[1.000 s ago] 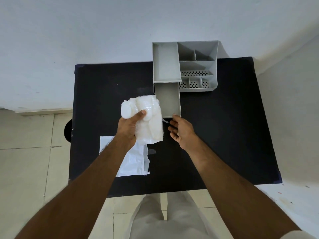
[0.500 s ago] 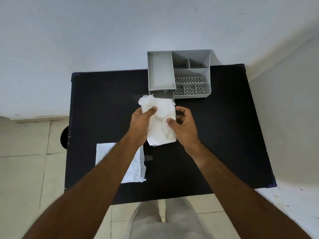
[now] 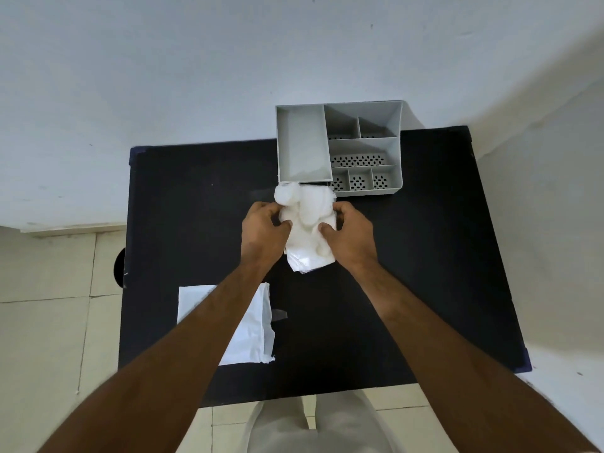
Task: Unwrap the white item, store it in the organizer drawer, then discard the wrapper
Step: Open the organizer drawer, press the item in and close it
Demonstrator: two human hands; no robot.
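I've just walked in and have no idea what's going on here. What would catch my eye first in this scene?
Two bare hands, the left hand and right hand, grip a crumpled white bundle from both sides above the middle of a black table. Just behind it, at the table's far edge, stands a grey organizer with many compartments. A flat white plastic bag lies near the front left, partly under the left forearm.

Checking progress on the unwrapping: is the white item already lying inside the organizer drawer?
No, the white item is held above the table between the left hand and right hand, in front of the organizer.
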